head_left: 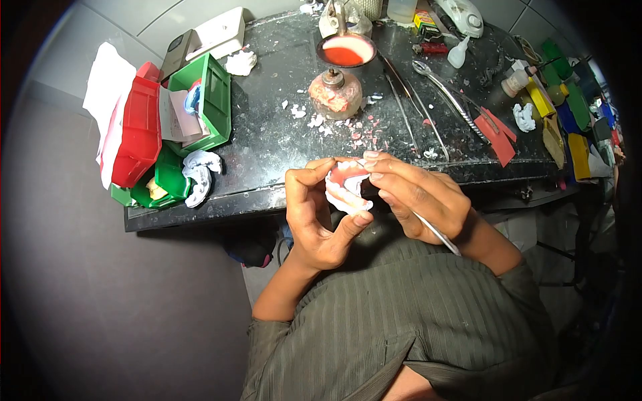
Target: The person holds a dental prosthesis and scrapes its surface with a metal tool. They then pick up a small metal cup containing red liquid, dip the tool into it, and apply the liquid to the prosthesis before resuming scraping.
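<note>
My left hand (pixel 317 217) is closed around a dental model (pixel 348 194), white plaster with a pink wax band along its arch, held in front of the bench edge. The thumb presses its lower end and the fingers curl over its upper left side. My right hand (pixel 424 200) is closed on a slim metal wax carver (pixel 438 234), whose handle sticks out below the palm toward the lower right. Its fingertips meet the upper right of the model, and the carver's working tip is hard to make out there.
A glass spirit burner (pixel 336 97) stands behind my hands, before a pan of red wax (pixel 346 51). Pliers (pixel 451 100) and a pink wax sheet (pixel 495 137) lie to the right. Green bins (pixel 217 100), a red bin (pixel 137 134) and plaster pieces (pixel 199 177) are at left. Wax crumbs litter the bench.
</note>
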`<control>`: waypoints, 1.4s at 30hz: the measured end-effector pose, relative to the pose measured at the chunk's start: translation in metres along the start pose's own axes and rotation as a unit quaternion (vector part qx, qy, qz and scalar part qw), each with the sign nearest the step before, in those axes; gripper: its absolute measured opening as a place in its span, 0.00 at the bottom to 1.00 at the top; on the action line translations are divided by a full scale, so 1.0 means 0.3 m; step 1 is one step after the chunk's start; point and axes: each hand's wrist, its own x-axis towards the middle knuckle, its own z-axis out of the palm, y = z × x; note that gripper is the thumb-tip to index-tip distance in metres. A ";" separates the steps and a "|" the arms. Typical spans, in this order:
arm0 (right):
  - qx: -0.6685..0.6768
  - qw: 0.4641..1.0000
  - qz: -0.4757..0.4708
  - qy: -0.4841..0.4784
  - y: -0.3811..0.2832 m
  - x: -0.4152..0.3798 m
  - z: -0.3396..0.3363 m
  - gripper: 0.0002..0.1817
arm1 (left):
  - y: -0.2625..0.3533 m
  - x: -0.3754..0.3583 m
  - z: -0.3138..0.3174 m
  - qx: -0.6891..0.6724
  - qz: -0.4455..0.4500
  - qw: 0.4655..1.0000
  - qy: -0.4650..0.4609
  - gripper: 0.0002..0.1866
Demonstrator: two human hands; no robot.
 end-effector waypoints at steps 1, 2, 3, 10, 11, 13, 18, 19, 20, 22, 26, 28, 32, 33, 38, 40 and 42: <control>0.011 1.000 -0.005 0.001 0.001 0.003 -0.001 0.13 | 0.000 0.000 -0.001 0.003 0.002 1.000 -0.002 0.36; 0.022 1.000 -0.010 0.002 0.002 0.004 -0.002 0.13 | -0.001 0.000 -0.002 0.006 0.004 1.000 -0.003 0.36; 0.021 1.000 -0.009 0.002 0.004 0.005 -0.001 0.13 | 0.000 0.000 -0.002 0.006 0.004 1.000 -0.004 0.36; 0.028 0.999 -0.025 -0.004 0.005 0.008 0.001 0.12 | 0.000 -0.001 -0.002 0.005 0.006 1.000 -0.002 0.37; 0.030 0.999 -0.027 -0.004 0.006 0.007 0.001 0.12 | 0.000 -0.001 -0.002 0.006 0.007 1.000 -0.003 0.37; 0.031 0.999 -0.025 -0.005 0.004 0.008 0.000 0.13 | 0.003 -0.002 -0.003 0.010 0.006 1.000 -0.001 0.37; 0.034 0.999 -0.012 -0.020 0.000 0.007 -0.012 0.13 | 0.008 -0.001 -0.005 0.011 -0.001 1.000 0.002 0.36; 0.031 0.999 -0.011 -0.020 0.000 0.006 -0.012 0.13 | 0.010 0.000 -0.004 0.008 -0.003 1.000 0.003 0.36; 0.029 0.999 -0.010 -0.020 0.001 0.004 -0.011 0.13 | 0.011 -0.001 -0.004 0.005 -0.006 1.000 0.003 0.36; 0.029 0.999 -0.012 -0.022 0.004 0.002 -0.010 0.13 | 0.009 -0.001 -0.005 0.008 -0.005 1.000 0.004 0.36; 0.029 0.999 -0.009 -0.023 0.004 -0.001 -0.013 0.13 | 0.012 -0.001 -0.007 0.004 -0.012 1.000 0.007 0.36; 0.026 0.999 -0.008 -0.026 0.004 -0.002 -0.014 0.13 | 0.013 -0.004 -0.008 0.006 -0.015 1.000 0.008 0.36; 0.013 1.000 -0.009 -0.023 0.008 -0.008 -0.010 0.14 | 0.011 -0.001 -0.008 0.012 -0.014 1.000 0.005 0.36; 0.013 1.000 -0.009 -0.023 0.010 -0.010 -0.008 0.14 | 0.010 -0.001 -0.009 0.012 -0.014 1.000 0.005 0.36; -0.007 1.000 -0.017 -0.019 0.016 -0.015 0.005 0.13 | 0.006 0.000 -0.008 0.032 -0.014 0.999 0.005 0.36; -0.010 1.000 -0.015 -0.019 0.016 -0.019 0.010 0.13 | 0.006 -0.005 -0.007 0.033 -0.020 0.999 0.010 0.36; -0.013 1.000 -0.013 -0.020 0.019 -0.023 0.014 0.13 | 0.006 -0.005 -0.007 0.033 -0.025 0.999 0.015 0.36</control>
